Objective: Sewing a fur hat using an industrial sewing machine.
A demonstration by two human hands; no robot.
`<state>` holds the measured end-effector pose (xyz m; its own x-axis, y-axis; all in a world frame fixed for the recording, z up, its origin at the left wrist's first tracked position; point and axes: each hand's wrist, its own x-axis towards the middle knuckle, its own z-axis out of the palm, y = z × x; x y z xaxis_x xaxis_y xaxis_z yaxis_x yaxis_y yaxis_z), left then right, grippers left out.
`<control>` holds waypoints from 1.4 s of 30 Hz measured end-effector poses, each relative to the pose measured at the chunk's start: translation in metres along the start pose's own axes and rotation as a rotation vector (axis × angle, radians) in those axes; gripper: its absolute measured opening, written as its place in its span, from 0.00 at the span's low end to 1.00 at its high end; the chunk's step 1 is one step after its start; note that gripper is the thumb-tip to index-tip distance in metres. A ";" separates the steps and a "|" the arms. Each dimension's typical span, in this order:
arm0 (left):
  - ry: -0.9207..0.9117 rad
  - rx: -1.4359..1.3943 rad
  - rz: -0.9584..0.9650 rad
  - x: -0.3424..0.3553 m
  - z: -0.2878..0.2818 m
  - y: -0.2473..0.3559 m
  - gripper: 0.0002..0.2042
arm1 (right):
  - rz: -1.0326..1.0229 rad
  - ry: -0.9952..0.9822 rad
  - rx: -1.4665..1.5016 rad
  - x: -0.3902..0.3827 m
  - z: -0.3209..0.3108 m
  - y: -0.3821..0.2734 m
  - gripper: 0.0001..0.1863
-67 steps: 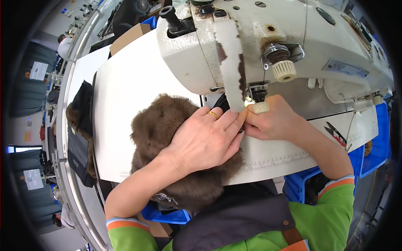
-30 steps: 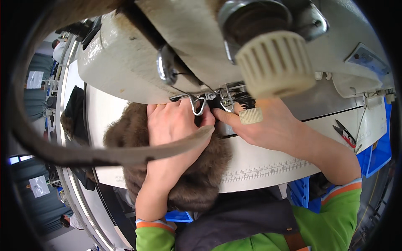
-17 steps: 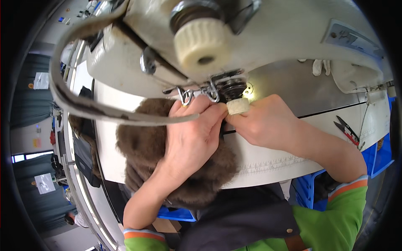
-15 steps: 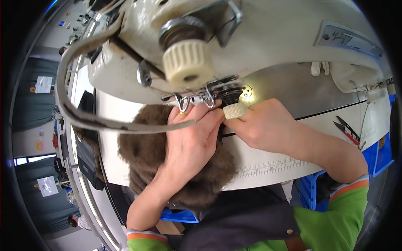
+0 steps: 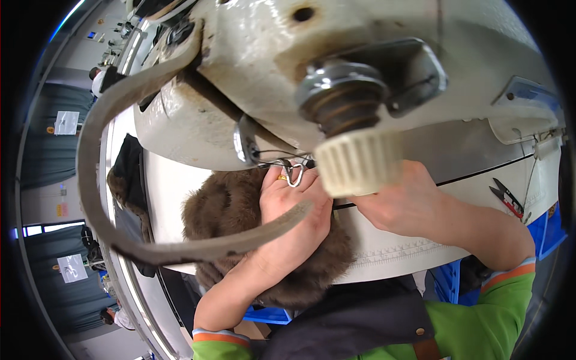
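Note:
A bundle of brown fur fabric (image 5: 219,204) lies on the pale machine table, hanging over its near edge. My left hand (image 5: 297,207) grips it from above, fingers bent and close together. Its fingertips run in under the thread guides of a white sewing machine (image 5: 258,48). Close on its right, my right hand (image 5: 405,207) is closed. A ribbed cream tension knob (image 5: 357,162) covers part of that hand, so what its fingers pinch cannot be seen. A curved grey lever (image 5: 96,174) crosses in front of my left wrist.
Red-handled thread snips (image 5: 507,198) lie at the table's right side. Blue bins (image 5: 549,231) stand below the edge there. To the left is a dark garment with brown fur (image 5: 126,174). A ruler scale (image 5: 390,255) runs along the near table edge.
The view has shifted, so the machine head looms larger and its knob now hides more of my right hand. Both hands stay together at the fur.

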<state>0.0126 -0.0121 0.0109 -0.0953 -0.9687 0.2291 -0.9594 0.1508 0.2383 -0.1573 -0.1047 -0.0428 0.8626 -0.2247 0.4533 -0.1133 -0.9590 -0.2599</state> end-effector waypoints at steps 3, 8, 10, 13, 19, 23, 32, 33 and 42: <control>0.065 -0.104 -0.020 0.001 0.002 -0.001 0.10 | -0.010 -0.006 -0.035 0.003 0.002 0.000 0.13; 0.042 -0.080 -0.003 0.003 0.006 -0.008 0.05 | 0.074 -0.006 0.051 0.000 0.009 0.004 0.12; -0.047 0.024 -0.014 -0.001 0.005 -0.012 0.06 | -0.010 0.055 -0.051 0.000 0.001 0.003 0.13; -0.069 -0.061 -0.067 -0.002 0.002 -0.017 0.10 | 0.115 -0.027 0.133 0.002 -0.001 0.000 0.15; -0.031 -0.018 -0.128 0.000 0.004 -0.013 0.08 | 0.118 -0.110 0.005 0.007 -0.004 -0.005 0.17; 0.027 -0.016 -0.147 0.004 0.003 -0.015 0.06 | 0.104 -0.068 -0.013 0.004 0.001 -0.004 0.13; -0.072 0.110 -0.171 0.000 -0.008 -0.010 0.08 | 0.081 -0.014 -0.068 0.003 0.002 -0.008 0.18; -0.065 0.092 -0.173 -0.001 -0.007 -0.011 0.08 | 0.053 -0.022 -0.064 0.003 0.003 -0.006 0.19; -0.014 0.068 -0.033 -0.003 0.004 -0.025 0.06 | 0.060 -0.014 -0.024 0.004 0.004 -0.008 0.13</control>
<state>0.0357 -0.0132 0.0009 -0.0669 -0.9757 0.2089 -0.9779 0.1057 0.1804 -0.1510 -0.0978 -0.0423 0.8604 -0.2801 0.4257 -0.1771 -0.9477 -0.2656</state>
